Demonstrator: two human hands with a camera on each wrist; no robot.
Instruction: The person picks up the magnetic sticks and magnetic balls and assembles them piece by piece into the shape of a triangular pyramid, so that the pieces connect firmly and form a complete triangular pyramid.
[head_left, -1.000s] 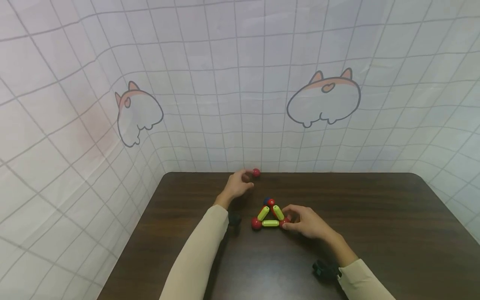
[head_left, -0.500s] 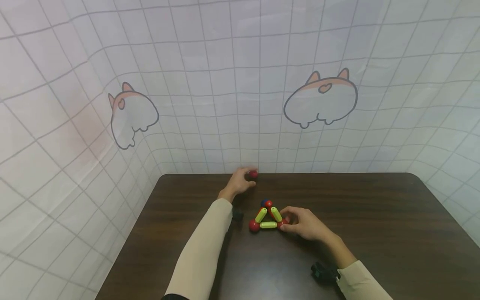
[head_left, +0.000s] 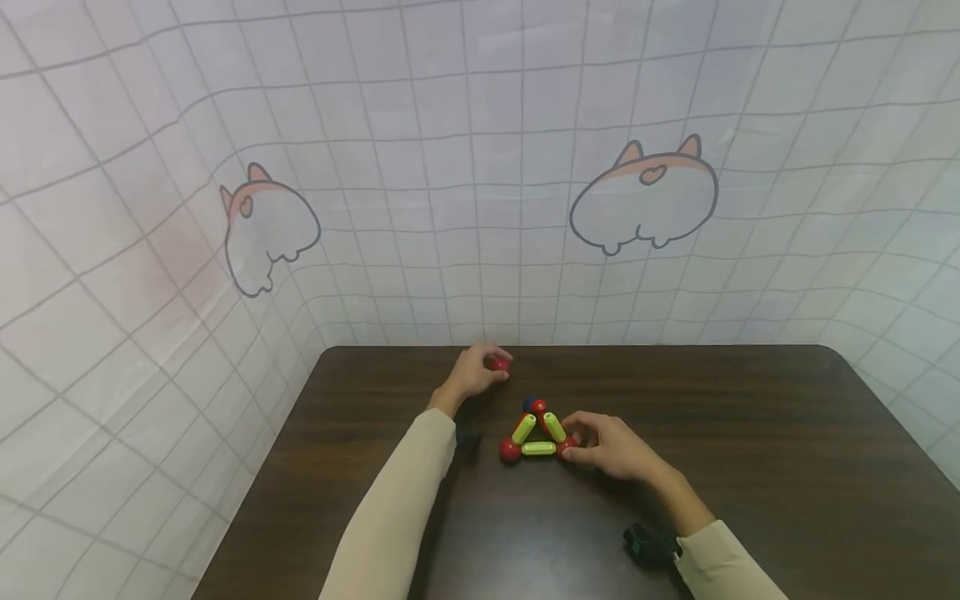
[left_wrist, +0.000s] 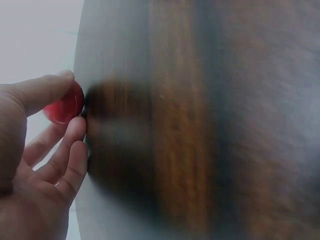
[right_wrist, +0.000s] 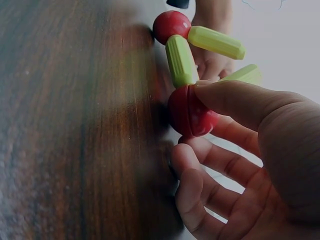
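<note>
Near the table's far edge, my left hand [head_left: 468, 373] pinches a loose red ball [left_wrist: 65, 104] between thumb and fingertips. Closer in, my right hand [head_left: 613, 447] holds the red ball [right_wrist: 190, 112] at the right corner of a small triangle of toy rods and balls, thumb on top and fingers below. A yellow-green rod [head_left: 538, 448] joins that ball to another red ball [head_left: 510, 451] on the left. From each of these corners a further yellow-green rod slants upward. Behind them sit red and blue pieces [head_left: 533, 405], partly hidden by the rods.
The dark wooden table [head_left: 750, 467] has its far edge against a white checked cloth [head_left: 450, 167] printed with cartoon animals. Dark wrist cameras [head_left: 647, 546] hang under both forearms, close to the tabletop.
My left hand has closed its fingers round the loose red ball and drawn it back from the table's far edge. My right hand stays on the triangle's corner ball.
</note>
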